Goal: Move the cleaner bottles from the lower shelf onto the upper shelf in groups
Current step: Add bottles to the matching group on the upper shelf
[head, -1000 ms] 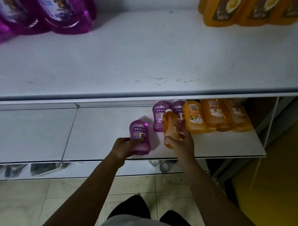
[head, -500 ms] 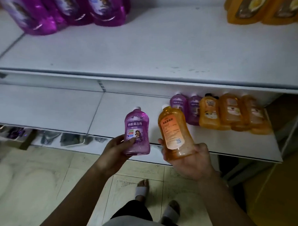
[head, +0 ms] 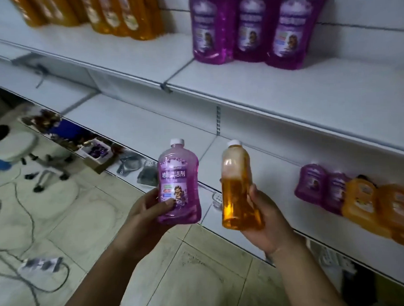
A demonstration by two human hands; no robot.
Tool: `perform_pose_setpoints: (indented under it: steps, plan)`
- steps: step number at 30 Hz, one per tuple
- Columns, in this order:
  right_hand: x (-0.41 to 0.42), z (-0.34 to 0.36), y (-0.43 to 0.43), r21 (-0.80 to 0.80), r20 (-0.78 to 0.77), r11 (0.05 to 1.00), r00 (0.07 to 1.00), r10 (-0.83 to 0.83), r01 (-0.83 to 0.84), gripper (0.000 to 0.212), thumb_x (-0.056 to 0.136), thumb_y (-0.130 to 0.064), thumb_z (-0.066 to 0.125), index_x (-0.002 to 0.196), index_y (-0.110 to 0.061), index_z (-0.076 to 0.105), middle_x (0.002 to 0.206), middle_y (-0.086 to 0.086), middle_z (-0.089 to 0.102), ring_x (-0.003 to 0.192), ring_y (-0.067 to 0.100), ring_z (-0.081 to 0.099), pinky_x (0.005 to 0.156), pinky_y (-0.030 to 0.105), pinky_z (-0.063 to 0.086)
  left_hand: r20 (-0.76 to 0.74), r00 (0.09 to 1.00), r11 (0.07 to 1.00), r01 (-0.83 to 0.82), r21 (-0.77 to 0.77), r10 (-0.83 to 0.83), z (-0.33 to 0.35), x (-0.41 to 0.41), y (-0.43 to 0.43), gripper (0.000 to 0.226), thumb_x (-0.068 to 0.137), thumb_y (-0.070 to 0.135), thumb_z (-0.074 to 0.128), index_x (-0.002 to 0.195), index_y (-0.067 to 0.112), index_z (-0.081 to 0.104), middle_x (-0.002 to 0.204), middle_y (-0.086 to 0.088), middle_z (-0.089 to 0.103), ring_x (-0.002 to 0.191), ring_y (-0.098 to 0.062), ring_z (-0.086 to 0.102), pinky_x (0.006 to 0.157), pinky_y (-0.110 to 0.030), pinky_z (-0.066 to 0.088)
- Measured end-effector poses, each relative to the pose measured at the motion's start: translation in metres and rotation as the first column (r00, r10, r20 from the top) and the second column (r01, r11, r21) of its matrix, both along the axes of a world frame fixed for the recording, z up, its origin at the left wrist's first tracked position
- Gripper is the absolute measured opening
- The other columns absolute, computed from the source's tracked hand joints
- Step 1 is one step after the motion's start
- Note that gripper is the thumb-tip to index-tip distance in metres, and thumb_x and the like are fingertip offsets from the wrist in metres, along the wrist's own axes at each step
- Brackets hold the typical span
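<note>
My left hand (head: pixel 146 212) grips a purple cleaner bottle (head: pixel 179 183) with a white cap, held upright in front of the lower shelf (head: pixel 163 136). A little to its right, my right hand (head: pixel 265 219) holds an orange cleaner bottle (head: pixel 237 188), seen edge-on. Still on the lower shelf at the right stand two purple bottles (head: pixel 321 187) and some orange bottles (head: pixel 379 210). The upper shelf (head: pixel 286 95) carries three purple bottles (head: pixel 249 27) at the back and several orange bottles (head: pixel 113 16) further left.
Below the lower shelf lie small items on a bottom ledge (head: pixel 128 164). A white stool (head: pixel 15 145) stands on the tiled floor at the left, with cables and a power strip (head: pixel 40 263) nearby.
Both hands lifted their bottles off the lower shelf and drew them back toward me. The camera swung left, so the shelves now run diagonally and the upper-shelf purple bottles are in full view.
</note>
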State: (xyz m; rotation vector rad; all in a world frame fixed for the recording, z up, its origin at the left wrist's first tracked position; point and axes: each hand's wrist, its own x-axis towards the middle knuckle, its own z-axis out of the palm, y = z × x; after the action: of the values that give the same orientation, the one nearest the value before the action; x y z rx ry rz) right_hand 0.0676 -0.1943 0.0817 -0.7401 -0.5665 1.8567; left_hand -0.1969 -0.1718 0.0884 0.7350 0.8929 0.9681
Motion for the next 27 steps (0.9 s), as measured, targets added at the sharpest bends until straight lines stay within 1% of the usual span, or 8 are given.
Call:
perform_pose_setpoints:
  steps: [3,5,8,12,14,18,23,27]
  plan:
    - [-0.051,0.032,0.015,0.077,0.205,0.996,0.977,-0.053,0.038,0.099,0.045,-0.054,0.101,0.128,-0.011,0.068,0.113,0.019,0.073,0.099,0.033,0.075,0.078,0.044,0.064,0.019,0.997,0.996,-0.073,0.053,0.072,0.018,-0.047,0.008,0.071,0.07,0.013,0.079,0.136,-0.007,0.057,0.125,-0.034,0.064,0.108,-0.043,0.069,0.091,-0.051,0.058]
    - [-0.09,0.05,0.027,0.144,0.28,0.988,0.955,-0.094,0.055,0.1,0.05,-0.051,0.1,0.134,-0.013,0.064,0.123,0.02,0.073,0.109,0.04,0.073,0.086,0.054,0.062,0.019,0.996,0.991,-0.094,0.097,0.092,0.03,-0.08,0.018,0.073,0.071,0.016,0.076,0.139,-0.005,0.055,0.13,-0.034,0.063,0.113,-0.047,0.067,0.095,-0.055,0.056]
    - [-0.145,0.071,0.047,0.225,0.343,0.961,0.91,-0.235,0.163,0.086,0.049,-0.055,0.099,0.123,-0.022,0.071,0.116,0.012,0.076,0.104,0.031,0.075,0.084,0.047,0.063,0.022,0.989,0.98,-0.15,0.133,0.149,0.048,-0.127,0.034,0.074,0.074,0.021,0.077,0.141,0.0,0.056,0.135,-0.034,0.061,0.123,-0.054,0.061,0.107,-0.066,0.044]
    - [-0.199,0.094,0.076,0.276,0.332,0.933,0.888,-0.318,0.231,0.043,0.074,-0.034,0.083,0.114,-0.021,0.072,0.103,0.007,0.078,0.094,0.025,0.077,0.073,0.041,0.062,0.012,0.979,0.961,-0.202,0.191,0.203,0.072,-0.182,0.061,0.063,0.081,0.019,0.076,0.14,0.008,0.058,0.129,-0.025,0.068,0.114,-0.044,0.07,0.089,-0.048,0.059]
    - [-0.219,0.107,0.09,0.289,0.305,0.92,0.886,-0.35,0.264,0.035,0.08,-0.027,0.071,0.114,-0.02,0.071,0.102,0.007,0.078,0.093,0.024,0.077,0.073,0.041,0.062,0.0,0.975,0.953,-0.215,0.213,0.22,0.083,-0.205,0.074,0.063,0.081,0.022,0.075,0.14,0.01,0.058,0.127,-0.021,0.07,0.112,-0.042,0.072,0.085,-0.043,0.061]
    - [-0.246,0.126,0.121,0.409,0.362,0.866,0.819,-0.445,0.289,0.046,0.078,-0.03,0.074,0.123,-0.02,0.068,0.108,0.004,0.078,0.099,0.023,0.076,0.081,0.041,0.059,-0.014,0.969,0.938,-0.234,0.255,0.246,0.097,-0.241,0.107,0.064,0.08,0.024,0.076,0.14,0.01,0.057,0.126,-0.021,0.071,0.111,-0.042,0.072,0.083,-0.042,0.063]
    - [-0.265,0.145,0.174,0.546,0.414,0.798,0.747,-0.521,0.254,0.078,0.065,-0.062,0.089,0.129,-0.026,0.064,0.123,0.003,0.075,0.113,0.025,0.073,0.094,0.048,0.058,-0.012,0.957,0.905,-0.271,0.327,0.291,0.109,-0.266,0.159,0.067,0.079,0.029,0.084,0.139,0.011,0.059,0.125,-0.02,0.071,0.112,-0.042,0.072,0.089,-0.048,0.063]
    - [-0.279,0.161,0.236,0.616,0.442,0.766,0.725,-0.529,0.183,0.064,0.075,-0.046,0.085,0.13,-0.026,0.061,0.121,-0.002,0.075,0.111,0.02,0.074,0.094,0.047,0.06,-0.02,0.934,0.871,-0.326,0.369,0.358,0.119,-0.278,0.205,0.049,0.091,0.015,0.074,0.138,0.011,0.059,0.119,-0.019,0.074,0.106,-0.042,0.074,0.08,-0.043,0.065]
